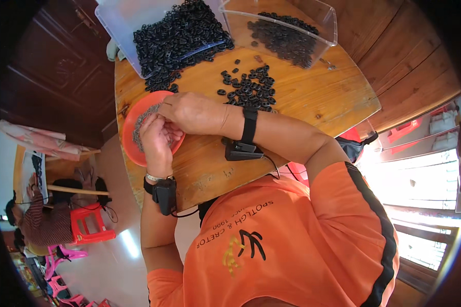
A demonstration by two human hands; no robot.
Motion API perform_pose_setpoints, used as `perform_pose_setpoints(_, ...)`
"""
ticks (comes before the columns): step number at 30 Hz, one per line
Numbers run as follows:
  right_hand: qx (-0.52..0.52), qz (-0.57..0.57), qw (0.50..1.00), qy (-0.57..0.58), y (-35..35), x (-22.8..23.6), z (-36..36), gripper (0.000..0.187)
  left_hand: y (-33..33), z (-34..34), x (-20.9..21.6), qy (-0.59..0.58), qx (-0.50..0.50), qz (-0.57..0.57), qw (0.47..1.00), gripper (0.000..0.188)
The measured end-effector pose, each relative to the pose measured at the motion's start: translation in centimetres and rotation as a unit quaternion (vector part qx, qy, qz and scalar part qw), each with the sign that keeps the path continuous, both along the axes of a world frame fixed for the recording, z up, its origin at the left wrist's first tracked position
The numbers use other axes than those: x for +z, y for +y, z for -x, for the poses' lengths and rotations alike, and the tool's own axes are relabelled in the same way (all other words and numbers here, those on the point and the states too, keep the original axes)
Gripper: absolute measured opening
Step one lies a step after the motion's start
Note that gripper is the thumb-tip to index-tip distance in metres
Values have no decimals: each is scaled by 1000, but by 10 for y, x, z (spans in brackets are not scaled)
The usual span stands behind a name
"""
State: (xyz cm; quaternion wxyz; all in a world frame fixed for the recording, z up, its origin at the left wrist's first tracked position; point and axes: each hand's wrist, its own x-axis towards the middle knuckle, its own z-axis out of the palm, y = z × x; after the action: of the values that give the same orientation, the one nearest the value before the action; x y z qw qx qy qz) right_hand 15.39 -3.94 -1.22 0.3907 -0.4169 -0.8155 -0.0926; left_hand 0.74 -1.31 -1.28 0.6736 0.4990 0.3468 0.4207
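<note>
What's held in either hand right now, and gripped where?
Cannot tell. Both the left hand and right hand meet over the orange bowl of small grey parts; the fingers hide anything pinched.

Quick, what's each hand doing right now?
Left hand: fingers curled over the round orange plastic dish, grip unclear.
Right hand: closed above it, contents hidden.

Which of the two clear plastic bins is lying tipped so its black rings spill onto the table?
The left bin: its rings spill onto the wooden table. The right bin contains its own.
</note>
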Motion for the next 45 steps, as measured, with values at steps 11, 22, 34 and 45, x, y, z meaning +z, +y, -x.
perform_pose_setpoints(11, -144, -171, 973, 63, 9, 52, -76, 16, 3, 5, 6, 31, 1, -81, 996, 22)
perform_pose_setpoints(22, -364, -233, 900, 55, -16, 79, -151, 13, 8, 7, 3, 57, 10, -106, 993, 19)
perform_pose_setpoints(34, -240, 324, 908, -117, 28, -5, -163, 15, 8, 8, 4, 63, 10, -119, 991, 19)
perform_pose_setpoints(45, -166, 325, 918, -155, 17, 7, -144, 24, 5, 8, 9, 88, -5, -125, 988, 19)
